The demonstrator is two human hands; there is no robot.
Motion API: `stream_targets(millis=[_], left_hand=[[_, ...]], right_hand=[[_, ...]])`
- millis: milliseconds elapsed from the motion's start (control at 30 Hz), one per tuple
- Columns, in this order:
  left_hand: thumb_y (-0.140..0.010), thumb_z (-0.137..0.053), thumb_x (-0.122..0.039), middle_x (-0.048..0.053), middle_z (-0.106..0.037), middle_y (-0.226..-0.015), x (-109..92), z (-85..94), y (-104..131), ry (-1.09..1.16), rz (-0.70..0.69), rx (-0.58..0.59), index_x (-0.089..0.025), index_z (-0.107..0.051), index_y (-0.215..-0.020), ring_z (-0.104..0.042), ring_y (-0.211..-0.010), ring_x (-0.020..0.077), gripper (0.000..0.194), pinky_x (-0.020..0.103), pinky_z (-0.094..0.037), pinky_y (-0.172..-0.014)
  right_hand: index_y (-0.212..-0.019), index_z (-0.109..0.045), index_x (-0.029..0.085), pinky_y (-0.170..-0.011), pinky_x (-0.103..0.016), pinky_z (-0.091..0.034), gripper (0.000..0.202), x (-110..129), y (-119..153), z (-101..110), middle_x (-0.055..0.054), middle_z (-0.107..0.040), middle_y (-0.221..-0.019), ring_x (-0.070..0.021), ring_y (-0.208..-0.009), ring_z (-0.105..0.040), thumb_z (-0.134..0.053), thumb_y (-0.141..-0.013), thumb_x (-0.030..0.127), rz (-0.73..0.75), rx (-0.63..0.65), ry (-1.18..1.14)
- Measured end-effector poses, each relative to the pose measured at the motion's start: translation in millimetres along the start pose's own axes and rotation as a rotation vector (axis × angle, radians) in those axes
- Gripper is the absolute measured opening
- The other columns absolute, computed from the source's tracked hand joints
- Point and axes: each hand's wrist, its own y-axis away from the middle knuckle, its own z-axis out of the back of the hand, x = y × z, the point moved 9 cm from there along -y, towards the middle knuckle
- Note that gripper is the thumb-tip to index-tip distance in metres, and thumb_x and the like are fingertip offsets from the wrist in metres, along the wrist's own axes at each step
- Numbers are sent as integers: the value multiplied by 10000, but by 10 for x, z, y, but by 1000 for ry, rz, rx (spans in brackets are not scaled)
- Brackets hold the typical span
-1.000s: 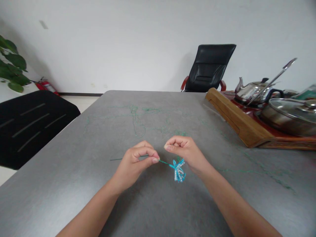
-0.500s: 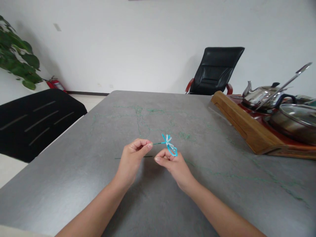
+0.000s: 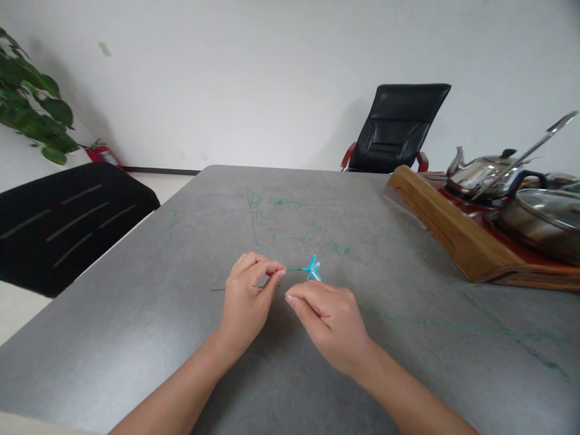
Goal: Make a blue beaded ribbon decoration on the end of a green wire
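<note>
A small blue flower with silvery, glittering petals (image 3: 313, 269) points to the right on a thin green stem (image 3: 296, 269). The stem's left end is pinched between the thumb and fingers of my left hand (image 3: 251, 290). Just below and right of the flower, my right hand (image 3: 333, 320) has its thumb and index finger pressed together; anything between them is too small to make out. A thin dark stick (image 3: 217, 290) lies on the grey table (image 3: 136, 314), partly hidden behind my left hand.
Loose green thread (image 3: 260, 220) is strewn over the table's middle, with more strands (image 3: 453, 326) at the right. A wooden tray (image 3: 435, 223) with a kettle (image 3: 483, 175) and a lidded pot (image 3: 544, 223) stands right. Chairs (image 3: 403, 127) (image 3: 77, 223) are beyond and left.
The flower has turned, its petals now seen more from the side. My right hand has moved slightly right and down, its back turned further upward. My left hand has shifted slightly right.
</note>
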Motion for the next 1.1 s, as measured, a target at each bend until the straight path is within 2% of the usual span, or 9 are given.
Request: stream_targets(millis=[167, 300, 400, 467, 600, 700, 833, 933, 1100], left_hand=[[-889, -585, -162, 34, -636, -777, -138, -125, 33, -118, -185, 97, -205, -683, -838, -548, -775, 188, 119, 333, -404, -711], [-907, -548, -153, 37, -619, -776, -197, -227, 52, -45, -247, 220, -202, -679, -848, -543, -773, 185, 151, 329, -401, -714], [-910, -556, -175, 26, -609, -785, -197, -245, 40, 115, -184, 297, -209, -683, -845, -558, -781, 170, 147, 307, -416, -727], [-904, -572, -187, 17, -602, -794, -170, -257, 31, 231, -100, 351, -211, -689, -835, -563, -776, 156, 138, 288, -419, -726], [-878, -614, -205, 3, -586, -786, -109, -301, 31, 455, 41, 431, -205, -686, -789, -543, -746, 136, 115, 270, -403, -724], [-849, -649, -222, 0, -571, -773, 15, -326, 32, 601, 165, 398, -197, -678, -750, -523, -747, 134, 106, 267, -389, -727], [-803, -692, -260, -7, -544, -737, 257, -365, 72, 799, 399, 279, -183, -669, -733, -489, -718, 128, 106, 250, -378, -679], [-777, -710, -270, -9, -560, -706, 381, -359, 95, 823, 501, 189, -172, -669, -726, -493, -703, 126, 118, 246, -388, -678], [-739, -732, -293, 4, -652, -762, 540, -287, 107, 754, 575, 42, -177, -703, -769, -554, -750, 143, 123, 261, -429, -736]], right_hand=[[-826, -672, 181, -650, -246, -396, 212, -6, -44, 269, -3, -678, -734, -125, -669, -607, -486, -928, 180, 20, -78, 123], [-805, -677, 191, -654, -243, -394, 197, -129, -110, 402, 9, -664, -718, -119, -671, -590, -512, -912, 187, -25, -106, 115], [-752, -685, 195, -532, -241, -315, 167, -349, -153, 476, 55, -484, -522, -98, -512, -433, -576, -868, 246, -149, -117, 44], [-724, -682, 187, -487, -241, -256, 169, -535, -169, 449, 74, -373, -476, -90, -471, -334, -609, -831, 296, -259, -64, -92], [-671, -655, 165, -536, -236, -319, 191, -745, -187, 275, 43, -505, -564, -95, -541, -412, -674, -737, 343, -387, 63, -456], [-655, -636, 163, -516, -227, -316, 207, -801, -172, 133, 46, -499, -554, -87, -517, -401, -701, -691, 356, -463, 90, -623], [-617, -567, 179, -467, -218, -272, 284, -811, -117, -96, 53, -452, -531, -81, -477, -345, -700, -658, 426, -531, 137, -715], [-585, -510, 182, -518, -231, -308, 336, -776, -106, -180, 43, -438, -558, -93, -527, -370, -681, -702, 447, -445, 109, -623], [-674, -588, 182, -526, -233, -311, 197, -703, -26, -296, 58, -418, -542, -100, -528, -379, -600, -809, 326, -377, 37, -432]])
